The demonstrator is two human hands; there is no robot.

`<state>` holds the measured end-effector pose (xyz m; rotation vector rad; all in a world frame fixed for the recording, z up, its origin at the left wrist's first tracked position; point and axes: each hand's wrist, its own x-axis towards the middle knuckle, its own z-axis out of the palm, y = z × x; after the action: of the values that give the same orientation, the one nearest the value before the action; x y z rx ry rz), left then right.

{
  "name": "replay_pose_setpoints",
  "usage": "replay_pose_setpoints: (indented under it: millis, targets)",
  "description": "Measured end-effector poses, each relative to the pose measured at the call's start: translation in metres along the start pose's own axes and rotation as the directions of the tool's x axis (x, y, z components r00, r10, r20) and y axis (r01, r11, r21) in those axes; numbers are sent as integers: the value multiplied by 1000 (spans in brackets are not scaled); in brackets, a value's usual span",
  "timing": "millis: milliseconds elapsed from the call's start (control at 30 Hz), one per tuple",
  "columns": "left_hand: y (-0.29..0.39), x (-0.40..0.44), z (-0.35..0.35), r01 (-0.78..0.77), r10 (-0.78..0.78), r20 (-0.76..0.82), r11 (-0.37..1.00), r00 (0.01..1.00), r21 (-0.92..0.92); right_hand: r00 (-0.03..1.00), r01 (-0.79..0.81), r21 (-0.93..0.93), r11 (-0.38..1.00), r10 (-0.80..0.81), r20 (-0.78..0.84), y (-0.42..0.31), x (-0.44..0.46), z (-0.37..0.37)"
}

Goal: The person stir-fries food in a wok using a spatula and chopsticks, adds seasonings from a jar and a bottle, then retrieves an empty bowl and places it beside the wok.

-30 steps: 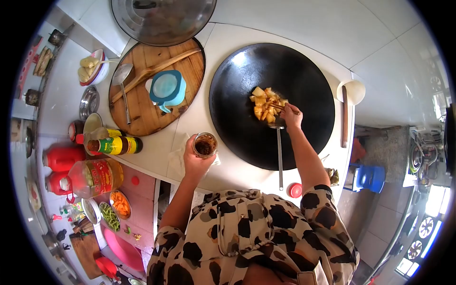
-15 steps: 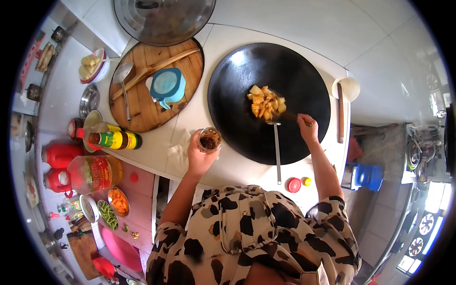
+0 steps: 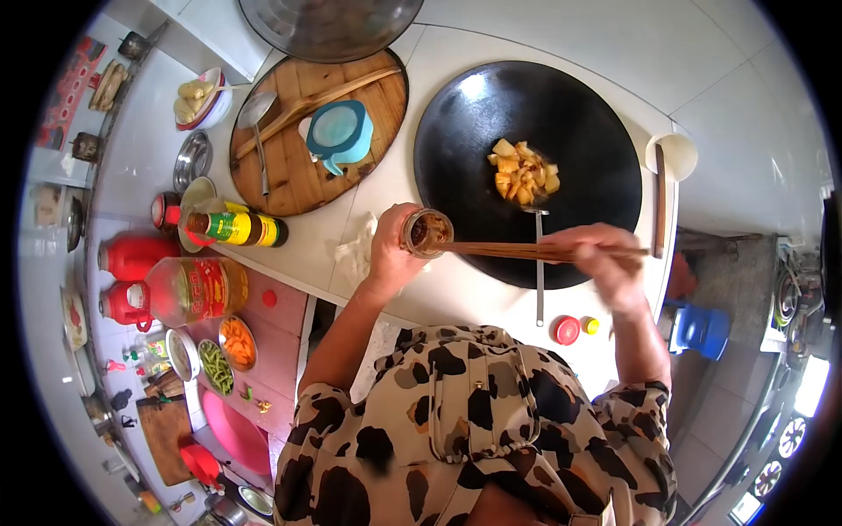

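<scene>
My left hand (image 3: 395, 248) is wrapped round a glass jar (image 3: 428, 233) with dark reddish sauce inside, its mouth tilted toward the right. Between the fingers of my right hand (image 3: 605, 263) is a pair of wooden chopsticks (image 3: 517, 252), and their tips reach into the jar's mouth. That hand is slightly blurred. Beneath the chopsticks lies a large black wok (image 3: 456, 131) holding browned potato chunks (image 3: 521, 172). A metal spatula (image 3: 539, 285) rests in the wok with its handle over the near rim.
On the left, a round wooden board (image 3: 298, 188) carries a teal-lidded container (image 3: 340, 133), a ladle (image 3: 260, 140) and a wooden utensil. Sauce bottles (image 3: 241, 229) and an oil jug (image 3: 197, 289) stand nearer. A red lid (image 3: 566, 330) lies by the wok's front.
My right hand has swung the chopsticks from over the wok to the jar, so they now point left. The jar has been tilted rightward. The camera view has shifted somewhat.
</scene>
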<state>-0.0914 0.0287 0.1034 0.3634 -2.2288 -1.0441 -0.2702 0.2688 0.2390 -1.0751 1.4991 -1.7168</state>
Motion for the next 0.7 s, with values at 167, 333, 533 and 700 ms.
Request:
replay_pose_setpoints:
  millis: [167,333,533,700]
  targets:
    - [11,11,-4,-103,94,77,988,993,119,935,320,-482,816,-190,298,10,34,61]
    - [2,6,2,-198,191,55,958,980,206,900,309,-523,795,-67,430,39,51,73]
    - [-2,3,12,-200,191,64,965,979,170,953,-285,-50,957,289,92,60,36,49]
    - [-2,12,21,-185,177,66,971,982,149,904,-339,341,877,404,-140,72,21,23]
